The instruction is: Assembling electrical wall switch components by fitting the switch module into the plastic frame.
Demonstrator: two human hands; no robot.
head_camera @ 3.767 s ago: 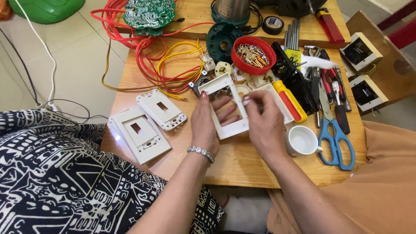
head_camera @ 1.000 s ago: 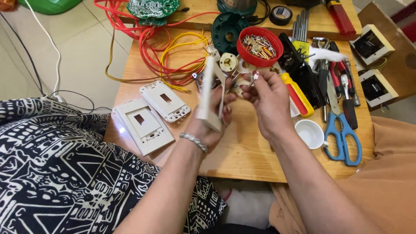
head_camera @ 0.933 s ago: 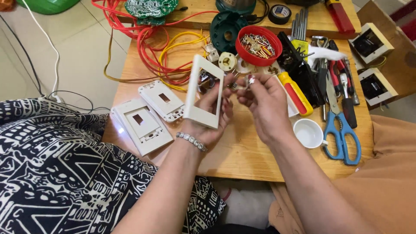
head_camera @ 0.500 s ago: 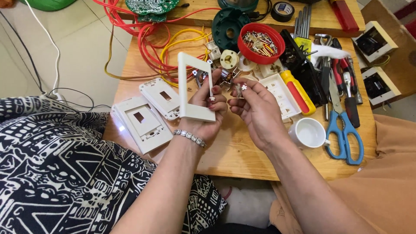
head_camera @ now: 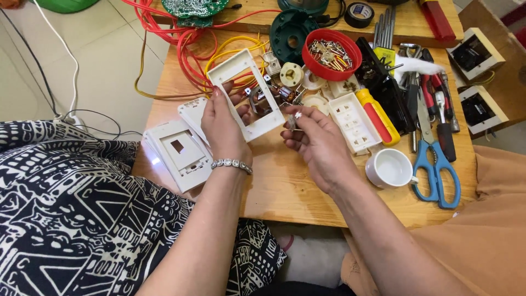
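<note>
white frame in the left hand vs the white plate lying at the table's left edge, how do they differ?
The white rectangular plastic frame is held tilted off the table in the left hand, with one big open window. The white plastic cover plate lies flat and unheld, mostly solid, with one small rectangular cutout. Both are white plastic rectangles.

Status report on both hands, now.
Left hand grips white frame, tilted above table. Right hand pinches small metal part beside frame. White plates lie left; cup, scissors right.
</note>
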